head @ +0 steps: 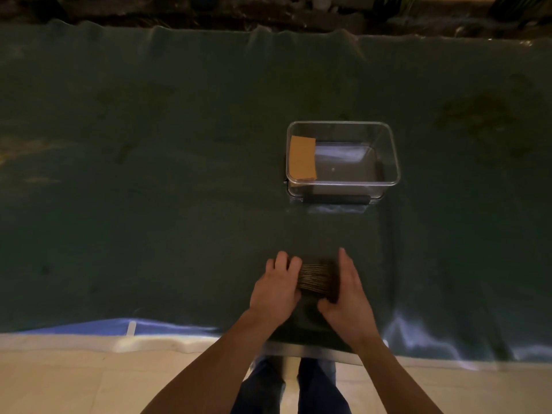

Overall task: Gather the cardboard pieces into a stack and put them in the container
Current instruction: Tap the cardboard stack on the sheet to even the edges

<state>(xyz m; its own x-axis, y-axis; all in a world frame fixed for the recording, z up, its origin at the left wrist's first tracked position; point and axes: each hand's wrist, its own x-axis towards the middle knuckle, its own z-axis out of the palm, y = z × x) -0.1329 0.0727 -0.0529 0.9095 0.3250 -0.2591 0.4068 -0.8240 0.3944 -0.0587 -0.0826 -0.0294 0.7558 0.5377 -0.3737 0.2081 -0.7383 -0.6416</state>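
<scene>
A stack of cardboard pieces (317,278) stands on edge on the dark green cloth near the table's front. My left hand (276,289) presses against its left side and my right hand (346,291) against its right side, so the stack is squeezed between both palms. Farther back stands a clear plastic container (388,150) without a lid. One tan cardboard piece (302,158) leans against the container's inner left wall. The rest of the container's floor is bare.
The green cloth (149,174) covers the whole table, rumpled along the far edge. The table's front edge (313,351) runs just under my wrists. Pale floor tiles (89,383) and my legs show below it. Dark clutter lies beyond the far edge.
</scene>
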